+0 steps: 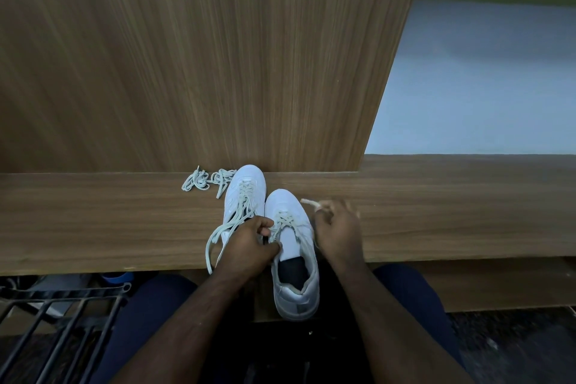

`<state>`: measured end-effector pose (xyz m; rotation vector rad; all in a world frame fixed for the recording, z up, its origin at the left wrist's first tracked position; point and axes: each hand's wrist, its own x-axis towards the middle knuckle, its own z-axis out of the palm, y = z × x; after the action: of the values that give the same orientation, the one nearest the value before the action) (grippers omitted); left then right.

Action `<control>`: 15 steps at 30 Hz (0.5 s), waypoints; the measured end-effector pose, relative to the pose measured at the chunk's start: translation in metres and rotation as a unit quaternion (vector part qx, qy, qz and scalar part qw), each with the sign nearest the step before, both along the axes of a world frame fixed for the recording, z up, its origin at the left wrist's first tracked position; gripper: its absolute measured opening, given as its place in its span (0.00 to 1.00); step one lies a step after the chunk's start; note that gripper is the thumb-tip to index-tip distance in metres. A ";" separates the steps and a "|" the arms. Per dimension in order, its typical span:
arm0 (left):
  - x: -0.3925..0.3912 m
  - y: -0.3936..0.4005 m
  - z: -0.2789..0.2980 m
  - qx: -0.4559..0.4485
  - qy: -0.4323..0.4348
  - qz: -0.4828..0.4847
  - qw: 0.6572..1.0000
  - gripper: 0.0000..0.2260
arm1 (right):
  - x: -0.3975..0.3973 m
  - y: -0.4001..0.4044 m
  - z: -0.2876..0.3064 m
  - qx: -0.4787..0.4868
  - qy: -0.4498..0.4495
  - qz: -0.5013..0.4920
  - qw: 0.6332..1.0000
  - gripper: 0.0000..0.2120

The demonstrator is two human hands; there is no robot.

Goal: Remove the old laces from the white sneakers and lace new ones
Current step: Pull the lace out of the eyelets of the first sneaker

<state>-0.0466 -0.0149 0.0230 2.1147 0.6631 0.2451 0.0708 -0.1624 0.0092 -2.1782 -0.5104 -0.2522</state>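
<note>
Wooden shelf (436,212) ran wide, two sneakers (294,252) at its near edge, left hand (249,243) pinched eyelets, right hand (338,227) pinched lace (310,203), loose laces (205,181) by back panel (218,56).

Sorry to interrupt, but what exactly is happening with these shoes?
A person is working on the laces of two white sneakers on a wooden ledge. The left hand holds the nearer sneaker at its laces, while the right hand pulls a lace end out sideways. A loose bundle of laces lies beside the farther sneaker.
</note>
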 end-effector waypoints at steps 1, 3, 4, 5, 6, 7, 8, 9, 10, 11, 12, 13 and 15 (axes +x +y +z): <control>0.000 0.000 -0.001 0.000 -0.001 -0.002 1.000 0.17 | 0.004 -0.003 0.002 -0.005 0.024 -0.022 0.999 0.14; 0.001 0.000 -0.002 0.000 -0.003 -0.005 1.000 0.18 | 0.002 -0.005 0.005 -0.058 0.044 -0.007 0.997 0.25; 0.001 -0.001 -0.002 0.001 -0.005 -0.004 1.000 0.18 | -0.004 -0.004 0.008 -0.073 0.043 0.017 0.996 0.28; 0.001 -0.001 -0.002 0.002 -0.006 -0.004 1.000 0.18 | -0.011 -0.001 0.008 -0.078 0.036 0.046 0.995 0.29; 0.001 -0.001 -0.002 0.004 -0.009 -0.005 1.000 0.17 | -0.018 0.003 0.007 -0.085 0.028 0.074 0.993 0.29; 0.001 -0.002 -0.002 0.007 -0.010 -0.006 1.000 0.18 | -0.024 0.006 0.006 -0.099 0.022 0.097 0.990 0.30; 0.000 -0.002 -0.002 0.009 -0.011 -0.008 1.000 0.18 | -0.027 0.008 0.003 -0.113 0.020 0.118 0.986 0.30; 0.000 -0.003 -0.001 0.011 -0.009 -0.010 1.000 0.18 | -0.028 0.010 0.001 -0.123 0.023 0.133 0.983 0.31; -0.001 -0.003 0.000 0.017 -0.006 -0.014 1.000 0.18 | -0.027 0.011 -0.001 -0.129 0.027 0.140 0.981 0.30; -0.001 -0.004 0.002 0.025 0.000 -0.019 1.000 0.17 | -0.025 0.010 -0.002 -0.133 0.038 0.134 0.981 0.28; -0.002 -0.004 0.002 0.033 0.005 -0.022 0.999 0.16 | -0.022 0.007 -0.001 -0.135 0.047 0.122 0.982 0.25; -0.003 -0.005 0.003 0.040 0.009 -0.024 0.999 0.16 | -0.019 0.004 -0.001 -0.132 0.057 0.107 0.984 0.23; -0.004 -0.004 0.004 0.049 0.010 -0.025 0.998 0.14 | -0.014 -0.003 0.002 -0.107 0.074 0.083 0.988 0.17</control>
<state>-0.0508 -0.0193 0.0270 2.2264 0.6206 0.2322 0.0566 -0.1655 0.0115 -2.3243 -0.6558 0.0576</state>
